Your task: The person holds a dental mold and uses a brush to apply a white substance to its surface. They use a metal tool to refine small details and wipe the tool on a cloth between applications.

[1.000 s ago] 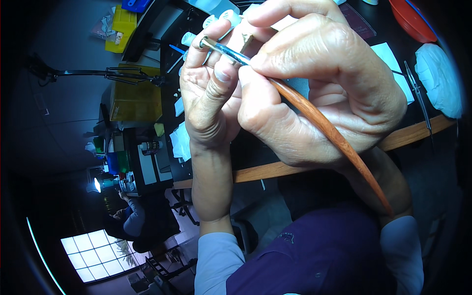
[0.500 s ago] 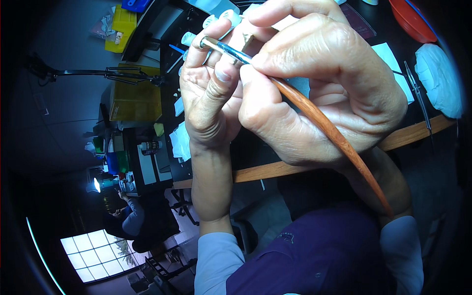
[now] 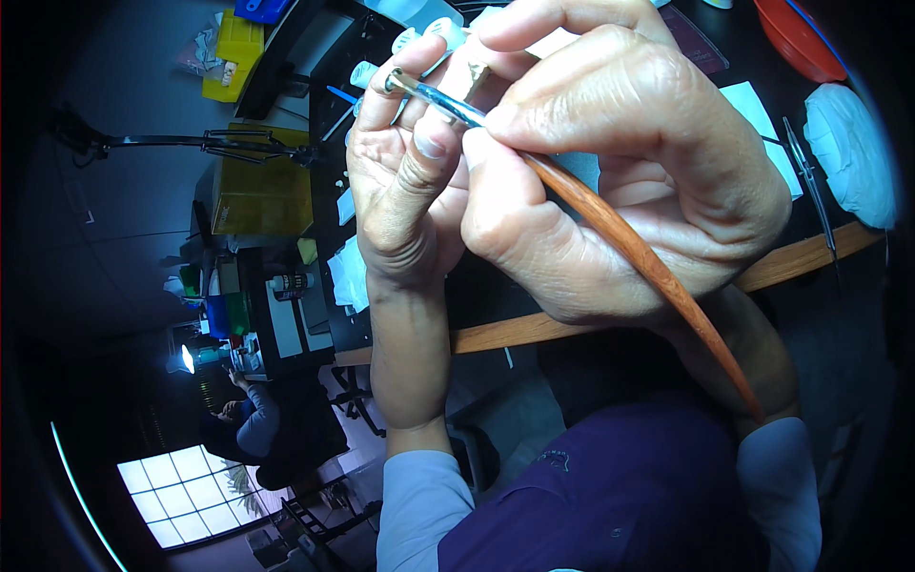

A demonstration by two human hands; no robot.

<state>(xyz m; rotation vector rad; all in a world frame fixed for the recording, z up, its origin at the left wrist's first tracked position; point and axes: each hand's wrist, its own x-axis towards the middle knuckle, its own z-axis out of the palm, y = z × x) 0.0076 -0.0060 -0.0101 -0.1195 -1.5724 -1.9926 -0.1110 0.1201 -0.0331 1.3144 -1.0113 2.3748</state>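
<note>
Close in front of me my right hand pinches a slim tool with a curved, tapering wooden handle and a shiny metal neck. Its handle runs down toward my right forearm, and the metal end reaches across to the fingers of my left hand. Those fingers are curled, with the thumb beside the metal neck. A small gold-and-cream piece shows among the fingers; its kind and most of its shape are hidden.
Behind my hands, small white-capped containers stand on the dark bench. Tweezers, a white wrapped bundle and a red bowl lie at the right. A wooden edge borders the bench. Far left, another person sits near a lamp.
Almost nothing differs. The tool's metal end and my fingers have shifted very slightly; both hands keep their hold.
</note>
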